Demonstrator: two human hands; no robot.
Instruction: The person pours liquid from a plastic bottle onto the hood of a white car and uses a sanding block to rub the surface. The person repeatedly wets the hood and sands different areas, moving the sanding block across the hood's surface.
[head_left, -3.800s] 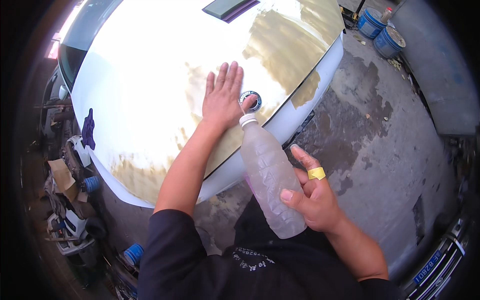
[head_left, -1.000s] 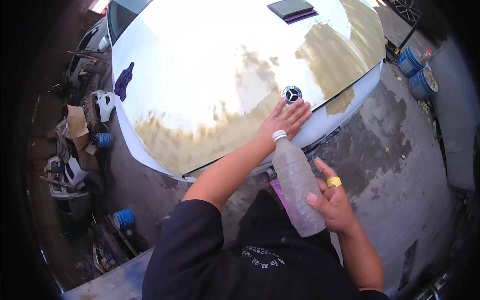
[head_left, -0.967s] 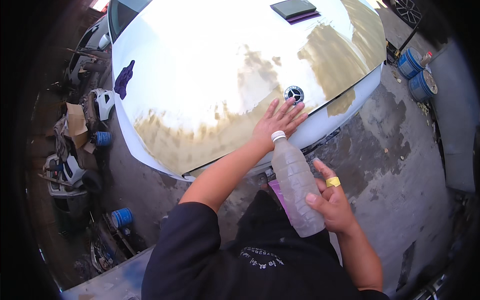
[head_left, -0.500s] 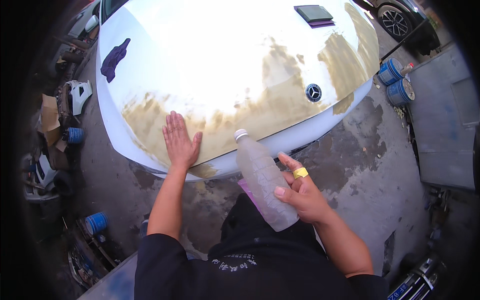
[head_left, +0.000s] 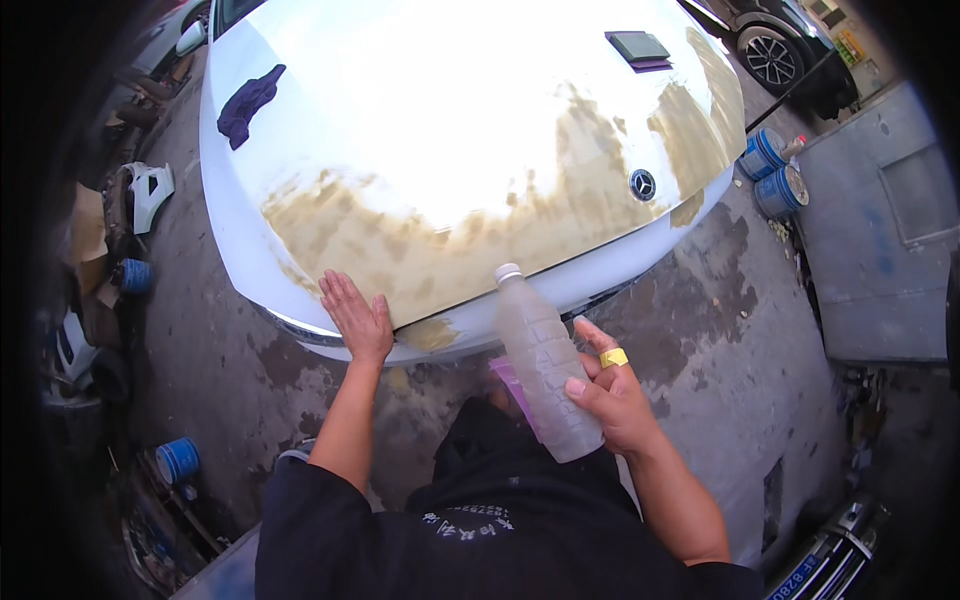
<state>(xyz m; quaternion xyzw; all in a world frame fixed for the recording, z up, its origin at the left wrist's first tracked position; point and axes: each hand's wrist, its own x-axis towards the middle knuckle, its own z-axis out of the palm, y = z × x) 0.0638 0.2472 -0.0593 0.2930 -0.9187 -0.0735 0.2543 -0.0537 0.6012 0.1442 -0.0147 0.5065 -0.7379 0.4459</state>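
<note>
My left hand [head_left: 358, 322] lies flat at the near edge of a white car hood [head_left: 400, 170], its fingers stretched out on a sanded tan patch [head_left: 420, 275]. In my right hand [head_left: 618, 398] is a cloudy plastic bottle [head_left: 545, 355] with a white cap, tilted with the cap toward the hood. A yellow band [head_left: 613, 357] wraps one finger of that hand. A thin purple sheet [head_left: 516, 394] shows beside the bottle; whether the same hand holds it is hidden.
On the hood rest a crumpled dark purple cloth [head_left: 247, 105] and a sanding block [head_left: 637, 46] over purple paper. A round emblem [head_left: 642, 185] sits near the hood's edge. Blue cans [head_left: 780, 190] and a grey metal panel [head_left: 885, 230] stand right; car parts [head_left: 150, 195] lie left.
My left hand has slid back from farther up the tan patch to the hood's near edge. The bottle stays in my right hand, and the view has shifted slightly.
</note>
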